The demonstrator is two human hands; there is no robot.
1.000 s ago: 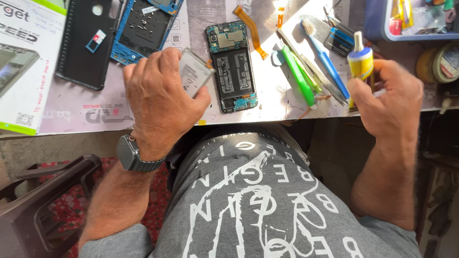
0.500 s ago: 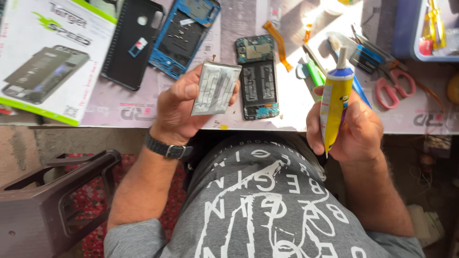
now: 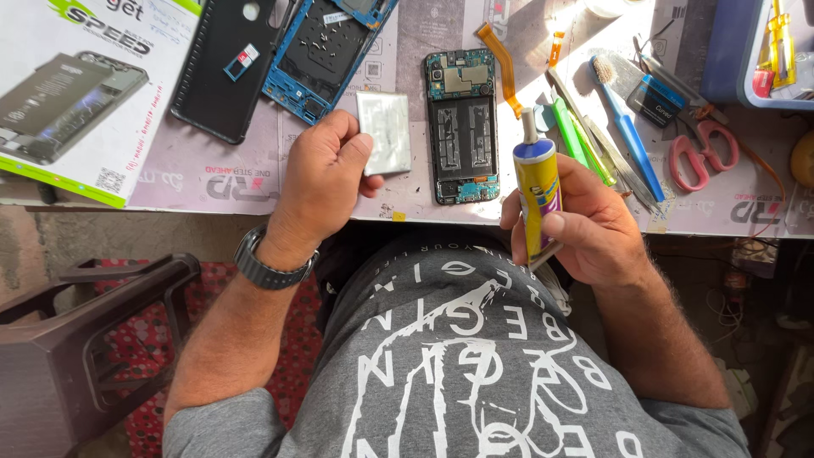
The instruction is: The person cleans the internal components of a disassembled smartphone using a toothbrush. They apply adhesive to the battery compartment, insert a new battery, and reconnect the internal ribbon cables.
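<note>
Silver flat rectangular battery [image 3: 384,132] pinched in left hand [image 3: 322,182] – right hand [image 3: 593,225] grips yellow-purple glue tube [image 3: 538,191], nozzle up, beside opened phone w/ exposed board [image 3: 462,125].

White-green box [image 3: 76,85], top-left.

Pale worktop [image 3: 254,182] under a printed mat. At the left edge, a white box [image 3: 76,80]; beside it a black phone cover [image 3: 225,72] and blue frame [image 3: 318,55]. Mid-worktop, an opened phone [image 3: 462,127]. Toward the right edge, green pen [image 3: 570,131], blue toothbrush [image 3: 623,127], red scissors [image 3: 699,153].
</note>
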